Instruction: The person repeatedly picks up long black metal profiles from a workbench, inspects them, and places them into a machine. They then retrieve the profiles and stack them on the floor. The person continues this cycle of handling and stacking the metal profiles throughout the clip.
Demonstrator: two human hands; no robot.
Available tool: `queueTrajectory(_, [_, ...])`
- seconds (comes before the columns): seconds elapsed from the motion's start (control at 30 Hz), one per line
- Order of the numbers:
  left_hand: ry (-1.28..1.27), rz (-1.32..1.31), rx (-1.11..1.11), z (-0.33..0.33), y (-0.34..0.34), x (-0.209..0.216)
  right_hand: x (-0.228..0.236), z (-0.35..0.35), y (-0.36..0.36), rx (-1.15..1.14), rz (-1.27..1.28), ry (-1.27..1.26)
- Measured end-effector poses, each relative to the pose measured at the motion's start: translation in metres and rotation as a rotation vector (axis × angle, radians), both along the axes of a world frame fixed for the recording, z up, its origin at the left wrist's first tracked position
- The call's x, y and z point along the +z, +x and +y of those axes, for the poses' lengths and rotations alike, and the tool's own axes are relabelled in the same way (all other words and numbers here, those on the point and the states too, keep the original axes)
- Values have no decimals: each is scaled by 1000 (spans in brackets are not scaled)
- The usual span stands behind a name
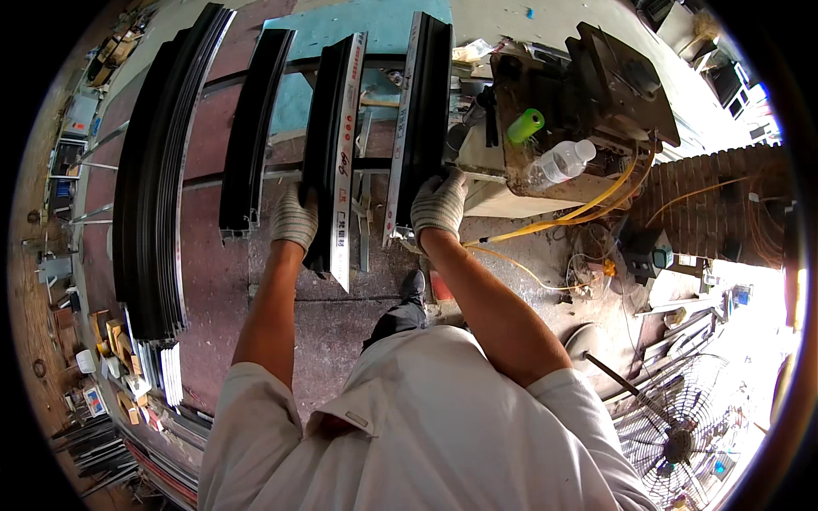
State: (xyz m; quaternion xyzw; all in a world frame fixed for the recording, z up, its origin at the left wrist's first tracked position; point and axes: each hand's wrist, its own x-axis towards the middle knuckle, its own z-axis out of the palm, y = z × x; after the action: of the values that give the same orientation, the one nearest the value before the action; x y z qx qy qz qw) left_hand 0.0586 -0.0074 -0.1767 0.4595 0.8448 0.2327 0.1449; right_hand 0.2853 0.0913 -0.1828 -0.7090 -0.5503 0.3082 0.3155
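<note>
My left hand (295, 218), in a striped knit work glove, is closed on the left edge of a long black metal profile (328, 128) near its close end. A white printed film strip (345, 170) runs down that profile's right side. To the right, my right hand (439, 204), gloved the same way, grips the right edge of another black metal profile (423, 102) with a white strip along its left side. The fingertips of both hands are partly hidden. A gap separates the two profiles. Left of my left hand lies a shorter stack of black profiles (254, 128).
Farther left is a thick bundle of long black profiles (158, 187). Dark support bars (375, 164) run under the profiles. A machine bench (511, 162) at right carries a green can (526, 125) and a clear bottle (558, 163). Yellow hoses (545, 226) trail below; a fan (677, 443) stands lower right.
</note>
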Motion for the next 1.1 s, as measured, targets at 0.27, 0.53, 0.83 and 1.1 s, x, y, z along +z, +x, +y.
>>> queueTrajectory(0.27, [-194, 355, -85, 8, -5, 18, 6, -11, 29, 190, 32, -67])
queueTrajectory(0.53, [-142, 359, -35, 7, -1, 39, -5, -40, 70, 263, 161, 142])
queueTrajectory(0.83, [144, 294, -182, -25, -15, 53, 27, -57, 110, 381, 104, 317])
queueTrajectory(1.1, [382, 313, -403, -56, 22, 126, 131, -48, 122, 547, 41, 720])
